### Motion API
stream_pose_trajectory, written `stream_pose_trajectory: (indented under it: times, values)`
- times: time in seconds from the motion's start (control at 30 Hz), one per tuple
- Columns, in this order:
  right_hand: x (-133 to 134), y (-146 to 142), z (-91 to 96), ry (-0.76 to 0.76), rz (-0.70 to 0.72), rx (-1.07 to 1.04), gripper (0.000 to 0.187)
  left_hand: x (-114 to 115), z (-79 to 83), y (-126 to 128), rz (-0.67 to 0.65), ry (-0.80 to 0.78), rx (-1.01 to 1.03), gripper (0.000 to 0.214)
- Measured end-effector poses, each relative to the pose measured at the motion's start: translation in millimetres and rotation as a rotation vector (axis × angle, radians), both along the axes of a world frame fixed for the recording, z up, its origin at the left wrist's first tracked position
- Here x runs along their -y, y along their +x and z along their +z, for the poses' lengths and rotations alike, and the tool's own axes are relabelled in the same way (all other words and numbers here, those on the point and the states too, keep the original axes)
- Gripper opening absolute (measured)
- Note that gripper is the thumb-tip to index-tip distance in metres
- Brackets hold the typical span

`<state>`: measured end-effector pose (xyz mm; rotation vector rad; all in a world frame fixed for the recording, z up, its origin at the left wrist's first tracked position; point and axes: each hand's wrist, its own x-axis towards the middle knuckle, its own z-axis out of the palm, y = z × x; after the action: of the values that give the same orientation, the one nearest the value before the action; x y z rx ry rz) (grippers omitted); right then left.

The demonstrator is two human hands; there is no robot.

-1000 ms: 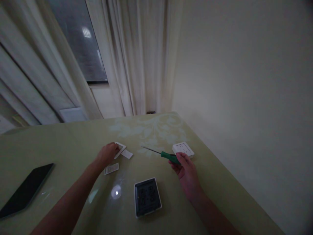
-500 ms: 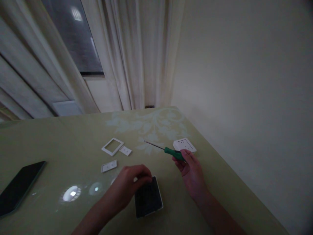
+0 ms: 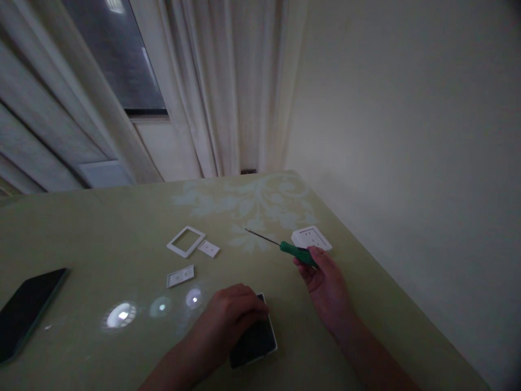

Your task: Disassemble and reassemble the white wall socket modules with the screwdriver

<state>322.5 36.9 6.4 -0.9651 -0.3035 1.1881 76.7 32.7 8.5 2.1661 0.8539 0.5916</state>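
My right hand (image 3: 328, 288) is wrapped round the green handle of a screwdriver (image 3: 299, 254), its thin metal shaft pointing up and to the left above the table. Under my left hand (image 3: 232, 317) lies a dark rectangular piece with a white rim (image 3: 255, 343), flat near the front of the table. My left fingers are bent and closed over its upper part; what is between the fingertips is hidden. Just behind the screwdriver handle sits a white wall socket (image 3: 312, 238) with slots in its face, partly covered by my right hand.
A white square frame (image 3: 197, 248) lies left of centre, touching or close to a small white cover plate (image 3: 209, 248). Nearer is another white plate (image 3: 180, 276). A dark tablet-like slab (image 3: 30, 309) lies at far left. A wall (image 3: 407, 163) borders the table's right edge.
My left hand has shifted right, its fingers now closed lower over the dark piece. My right hand and the screwdriver appear slightly further right; the whole view has shifted a little.
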Motion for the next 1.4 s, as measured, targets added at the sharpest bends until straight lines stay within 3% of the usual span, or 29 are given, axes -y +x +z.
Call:
stream_pose_trajectory:
  times: [0.17, 0.4, 0.83, 0.93, 1.13, 1.4]
  values:
    - [1.3, 1.7, -0.3, 0.004, -0.004, -0.007, 0.047, 1.7, -9.4, 2.5, 0.002, 0.029, 0.006, 0.016]
    - [1.5, 3.1, -2.7, 0.009, -0.006, -0.020, 0.043, 3.8, -9.7, 4.3, 0.023, 0.046, 0.021, 0.012]
    - [0.8, 4.2, -5.4, 0.001, -0.001, -0.024, 0.043, 14.6, -3.4, 11.6, -0.006, 0.371, -0.199, 0.013]
    - [0.7, 4.8, -6.9, 0.004, 0.001, -0.023, 0.042, 15.5, -4.3, 12.8, 0.022, 0.372, -0.204, 0.015]
    - [1.3, 7.0, -8.4, 0.010, 0.009, -0.018, 0.037, 16.5, -2.8, 12.8, 0.026, 0.222, -0.157, 0.017]
    - [1.2, 9.2, -12.7, 0.022, 0.028, -0.005, 0.036, 15.7, 0.6, 12.5, -0.046, 0.376, -0.180, 0.016]
